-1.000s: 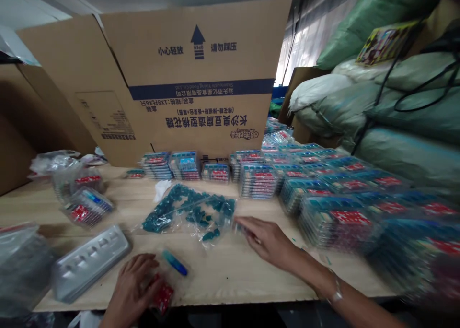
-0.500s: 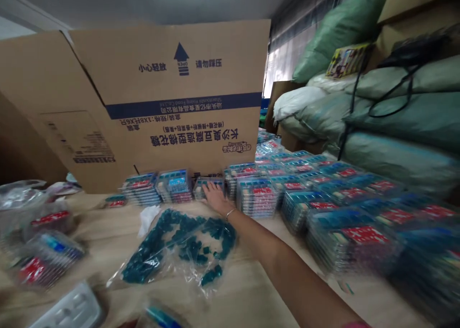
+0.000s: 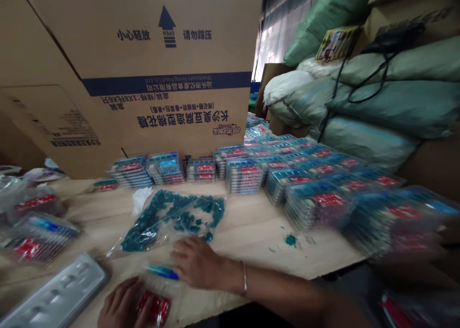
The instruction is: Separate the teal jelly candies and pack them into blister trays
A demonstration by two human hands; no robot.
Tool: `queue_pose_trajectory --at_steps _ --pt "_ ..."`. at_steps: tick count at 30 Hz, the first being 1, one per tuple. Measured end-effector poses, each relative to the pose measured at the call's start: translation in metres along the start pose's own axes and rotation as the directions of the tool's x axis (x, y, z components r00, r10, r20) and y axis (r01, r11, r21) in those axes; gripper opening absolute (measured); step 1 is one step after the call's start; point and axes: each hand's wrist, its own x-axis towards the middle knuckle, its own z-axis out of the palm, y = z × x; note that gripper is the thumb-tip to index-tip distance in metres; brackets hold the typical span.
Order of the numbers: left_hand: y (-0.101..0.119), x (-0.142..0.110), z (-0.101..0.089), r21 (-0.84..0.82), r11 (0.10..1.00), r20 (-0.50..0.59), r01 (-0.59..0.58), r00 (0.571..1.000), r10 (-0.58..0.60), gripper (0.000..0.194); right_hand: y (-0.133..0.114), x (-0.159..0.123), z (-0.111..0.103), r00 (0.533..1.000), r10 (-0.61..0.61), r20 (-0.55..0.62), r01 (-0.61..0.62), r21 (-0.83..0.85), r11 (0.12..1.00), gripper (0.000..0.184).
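Red packet under the left hand, blue-green piece at the right

Two bare hands work at the near edge of one wooden table. The left hand rests on the one red packet, its fingers bent and slightly apart; blur hides whether they grip it. The right hand lies just beside the single blue-green piece, its fingers curled and close together; whether they pinch anything, I cannot tell. One bracelet circles that wrist.

Just beyond the right hand lies one clear bag of teal pieces, too many to count, with one crumpled white tissue at its left side. A pale moulded tray sits to the left, cut off by the view; beyond it is one leaning stack of packs.

Five stacks of clear packs stand near the carton, with one low pack to their left. Further stacks crowd the right side, overlapping and blurred past counting. Teal scraps lie before them. One large open carton blocks the view behind the table, and plump green sacks are piled at the right.
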Motion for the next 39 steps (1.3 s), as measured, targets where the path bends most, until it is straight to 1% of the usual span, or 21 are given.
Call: queue_pose_trajectory --at_steps 2,3,5,7,9,11,12,14,15,17,19,20,21,22,25,26,27,31,32,36,39 --pt "0.011 0.005 -0.007 0.009 0.998 0.025 0.057 0.998 -0.057 0.04 -0.028 -0.034 0.004 0.996 0.081 0.036 -0.083 0.065 0.994 0.03" --pt "0.02 0.007 -0.009 0.022 0.996 0.024 0.09 0.996 -0.091 0.041 -0.035 -0.049 0.003 0.989 0.142 0.047 -0.146 0.096 0.985 0.031" --pt "0.048 0.012 -0.009 0.04 0.992 0.04 0.121 0.992 -0.123 0.041 -0.04 -0.073 -0.005 0.961 0.27 0.054 -0.275 0.166 0.947 0.025" --pt "0.087 0.018 -0.004 0.048 0.992 0.08 0.115 0.99 -0.119 0.037 -0.039 -0.092 -0.017 0.929 0.366 0.048 -0.366 0.243 0.898 0.022" --pt "0.133 0.027 0.006 0.07 0.988 0.098 0.135 0.985 -0.142 0.032 -0.04 -0.108 -0.027 0.896 0.444 0.012 -0.429 0.285 0.857 0.031" --pt "0.176 0.039 0.018 0.104 0.975 0.084 0.194 0.975 -0.203 0.028 -0.039 -0.12 -0.032 0.855 0.517 -0.041 -0.49 0.26 0.832 0.04" --pt "0.194 0.046 0.024 0.095 0.975 0.09 0.199 0.974 -0.207 0.026 -0.037 -0.126 -0.033 0.834 0.548 -0.063 -0.522 0.228 0.822 0.04" --pt "0.217 0.059 0.036 0.023 0.984 0.09 0.176 0.98 -0.177 0.024 -0.027 -0.134 -0.033 0.804 0.587 -0.087 -0.57 0.164 0.805 0.036" --pt "0.222 0.066 0.041 -0.038 0.989 0.078 0.145 0.987 -0.142 0.025 -0.019 -0.138 -0.033 0.8 0.593 -0.093 -0.578 0.144 0.803 0.033" --pt "0.217 0.076 0.047 -0.153 0.985 0.011 0.075 0.997 -0.074 0.029 0.0 -0.145 -0.033 0.804 0.584 -0.115 -0.569 0.136 0.811 0.03" --pt "0.199 0.085 0.049 -0.182 0.982 -0.061 0.044 0.997 -0.056 0.035 0.019 -0.152 -0.032 0.817 0.554 -0.158 -0.535 0.15 0.831 0.029" --pt "0.189 0.088 0.048 -0.156 0.986 -0.071 0.06 0.995 -0.072 0.038 0.027 -0.156 -0.031 0.823 0.536 -0.185 -0.514 0.158 0.843 0.029" --pt "0.178 0.091 0.047 -0.114 0.989 -0.048 0.089 0.994 -0.095 0.041 0.034 -0.159 -0.029 0.827 0.52 -0.213 -0.494 0.165 0.853 0.028" --pt "0.168 0.092 0.045 -0.072 0.991 0.007 0.112 0.994 -0.112 0.042 0.038 -0.161 -0.028 0.828 0.509 -0.236 -0.48 0.172 0.86 0.028" --pt "0.151 0.093 0.038 -0.021 0.995 0.226 0.096 0.97 -0.089 0.041 0.044 -0.167 -0.024 0.822 0.5 -0.272 -0.462 0.195 0.865 0.027" --pt "0.149 0.091 0.036 -0.025 0.997 0.26 0.078 0.963 -0.068 0.043 0.044 -0.169 -0.025 0.822 0.499 -0.275 -0.458 0.202 0.866 0.026" --pt "0.149 0.089 0.033 -0.029 0.998 0.262 0.06 0.964 -0.051 0.045 0.043 -0.171 -0.026 0.82 0.497 -0.283 -0.453 0.209 0.867 0.026" --pt "0.154 0.079 0.023 -0.01 0.999 0.159 0.039 0.987 -0.037 0.052 0.033 -0.178 -0.032 0.808 0.485 -0.335 -0.435 0.216 0.874 0.03" --pt "0.154 0.076 0.021 -0.008 1.0 0.168 0.027 0.985 -0.026 0.052 0.03 -0.179 -0.033 0.811 0.492 -0.316 -0.45 0.199 0.871 0.031" --pt "0.161 0.068 0.02 -0.015 0.999 0.267 -0.038 0.963 0.041 0.039 0.022 -0.178 -0.032 0.847 0.51 -0.149 -0.498 0.113 0.86 0.032" --pt "0.171 0.068 0.021 -0.063 0.992 0.263 -0.111 0.957 0.124 0.035 0.026 -0.175 -0.03 0.87 0.481 -0.114 -0.469 0.116 0.876 0.033"
